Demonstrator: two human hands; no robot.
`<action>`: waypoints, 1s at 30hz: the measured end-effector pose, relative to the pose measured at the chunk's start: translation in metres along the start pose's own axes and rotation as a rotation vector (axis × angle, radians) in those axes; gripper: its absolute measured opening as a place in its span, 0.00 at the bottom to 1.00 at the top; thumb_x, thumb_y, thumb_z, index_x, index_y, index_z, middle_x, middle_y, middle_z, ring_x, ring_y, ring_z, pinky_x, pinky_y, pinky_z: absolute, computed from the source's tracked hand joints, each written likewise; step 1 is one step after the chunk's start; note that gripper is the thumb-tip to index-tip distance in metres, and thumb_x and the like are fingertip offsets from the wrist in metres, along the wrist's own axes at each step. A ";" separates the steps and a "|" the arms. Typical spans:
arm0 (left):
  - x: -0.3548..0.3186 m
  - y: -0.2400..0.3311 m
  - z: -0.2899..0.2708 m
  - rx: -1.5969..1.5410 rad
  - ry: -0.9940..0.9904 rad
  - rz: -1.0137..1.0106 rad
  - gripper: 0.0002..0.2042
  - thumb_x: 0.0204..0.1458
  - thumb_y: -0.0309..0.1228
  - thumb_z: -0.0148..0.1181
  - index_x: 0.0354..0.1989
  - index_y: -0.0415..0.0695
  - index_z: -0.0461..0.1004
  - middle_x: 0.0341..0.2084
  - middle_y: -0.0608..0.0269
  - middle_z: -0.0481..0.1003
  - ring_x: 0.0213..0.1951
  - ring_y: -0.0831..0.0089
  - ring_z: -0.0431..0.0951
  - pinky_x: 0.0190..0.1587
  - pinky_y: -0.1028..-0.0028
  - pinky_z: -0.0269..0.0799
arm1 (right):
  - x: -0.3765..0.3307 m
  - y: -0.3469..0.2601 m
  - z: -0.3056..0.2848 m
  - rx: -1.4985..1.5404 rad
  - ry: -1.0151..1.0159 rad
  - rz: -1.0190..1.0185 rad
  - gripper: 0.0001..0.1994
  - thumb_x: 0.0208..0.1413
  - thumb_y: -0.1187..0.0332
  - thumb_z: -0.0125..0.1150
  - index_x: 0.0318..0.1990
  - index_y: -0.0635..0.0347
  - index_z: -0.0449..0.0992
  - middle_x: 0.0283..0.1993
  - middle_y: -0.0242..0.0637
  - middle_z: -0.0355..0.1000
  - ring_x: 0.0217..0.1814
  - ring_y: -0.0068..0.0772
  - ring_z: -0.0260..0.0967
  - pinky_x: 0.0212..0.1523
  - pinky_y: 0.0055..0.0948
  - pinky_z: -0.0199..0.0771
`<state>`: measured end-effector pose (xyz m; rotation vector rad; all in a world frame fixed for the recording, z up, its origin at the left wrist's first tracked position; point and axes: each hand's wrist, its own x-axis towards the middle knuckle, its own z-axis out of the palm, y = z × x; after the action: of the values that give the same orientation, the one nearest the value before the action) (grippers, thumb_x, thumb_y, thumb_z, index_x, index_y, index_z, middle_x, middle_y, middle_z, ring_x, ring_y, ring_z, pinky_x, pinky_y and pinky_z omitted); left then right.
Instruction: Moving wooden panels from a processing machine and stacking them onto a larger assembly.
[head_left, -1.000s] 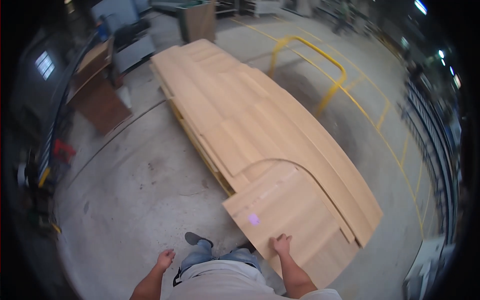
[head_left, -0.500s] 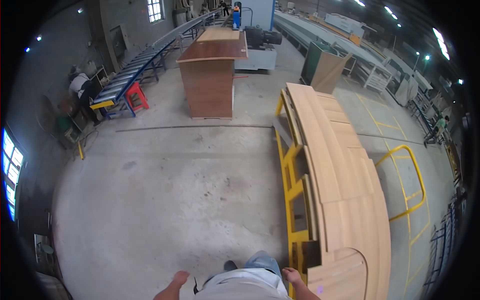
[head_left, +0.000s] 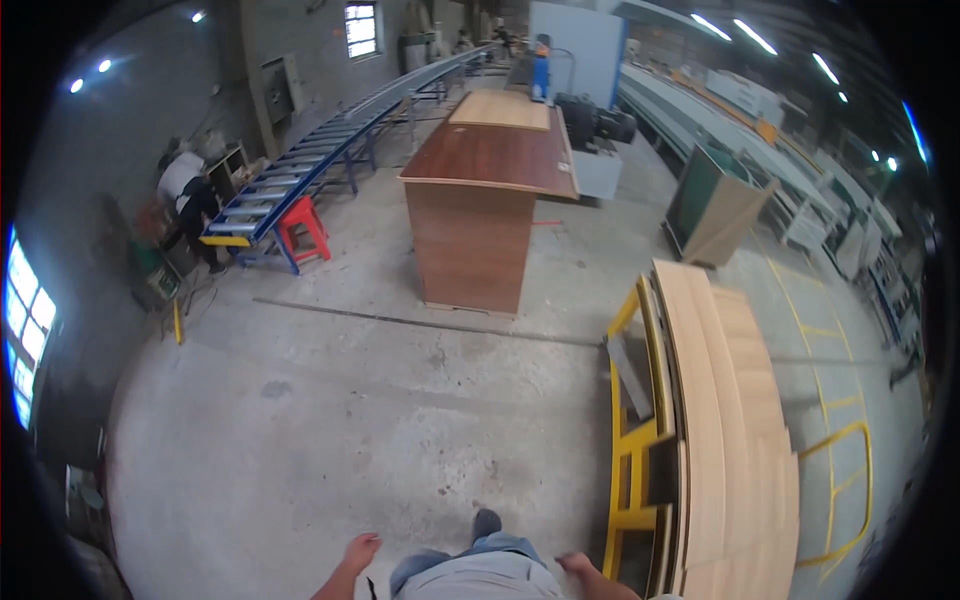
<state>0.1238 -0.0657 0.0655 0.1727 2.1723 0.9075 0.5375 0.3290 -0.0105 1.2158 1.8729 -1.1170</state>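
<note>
My left hand (head_left: 362,552) hangs low beside my body, its fingers loosely curled, with nothing seen in it. On the other side, my right hand (head_left: 574,564) is held near my waist, fingers also curled in and seemingly bare. Close to the right hand stands a yellow metal cart (head_left: 633,470), and there is a gap between the two. Long light-wood boards (head_left: 708,400) lie stacked on the cart. Ahead is a tall reddish-brown stack of panels (head_left: 468,245) with a lighter board (head_left: 500,110) on its top.
A blue-framed roller conveyor (head_left: 290,180) runs along the left, with a red stool (head_left: 303,232) by its near end. A person (head_left: 187,190) bends over beside it. A yellow handle (head_left: 868,490) sticks out right of the cart. A green bin (head_left: 708,200) stands farther back.
My view has turned a little left and come nearer the brown panel stack, which looks larger. The cart has slid down and right in view. One foot has stepped forward; both hands remain low.
</note>
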 end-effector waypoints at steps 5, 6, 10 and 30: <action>0.031 0.001 -0.040 -0.681 0.316 -0.360 0.14 0.50 0.32 0.58 0.45 0.45 0.74 0.24 0.64 0.73 0.24 0.69 0.73 0.22 0.69 0.68 | 0.116 -0.252 -0.211 0.810 0.246 -0.217 0.11 0.54 0.65 0.58 0.41 0.62 0.76 0.26 0.29 0.70 0.23 0.22 0.65 0.24 0.23 0.66; 0.039 -0.035 -0.045 -0.704 0.339 -0.380 0.14 0.50 0.32 0.58 0.45 0.45 0.74 0.24 0.64 0.73 0.24 0.69 0.73 0.22 0.69 0.68 | 0.119 -0.316 -0.246 0.786 0.297 -0.294 0.11 0.56 0.66 0.57 0.43 0.62 0.75 0.30 0.30 0.72 0.27 0.21 0.66 0.27 0.22 0.68; 0.120 -0.057 -0.072 -0.989 -0.052 -0.358 0.11 0.54 0.35 0.52 0.41 0.46 0.76 0.28 0.60 0.75 0.27 0.66 0.75 0.30 0.66 0.71 | 0.135 -0.514 -0.349 0.896 0.333 -0.500 0.13 0.56 0.67 0.57 0.46 0.62 0.74 0.35 0.30 0.73 0.32 0.21 0.68 0.34 0.23 0.71; 0.788 0.452 -0.467 -0.171 0.368 0.169 0.15 0.55 0.37 0.55 0.46 0.40 0.74 0.34 0.55 0.77 0.36 0.68 0.76 0.42 0.69 0.71 | 0.334 -0.995 -0.636 0.523 1.247 -0.757 0.14 0.52 0.70 0.61 0.45 0.67 0.75 0.44 0.46 0.73 0.47 0.41 0.71 0.50 0.32 0.69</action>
<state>-0.8240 0.3130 0.1034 0.1129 2.4255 1.3008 -0.5455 0.8171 0.2969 1.7846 3.3167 -1.4234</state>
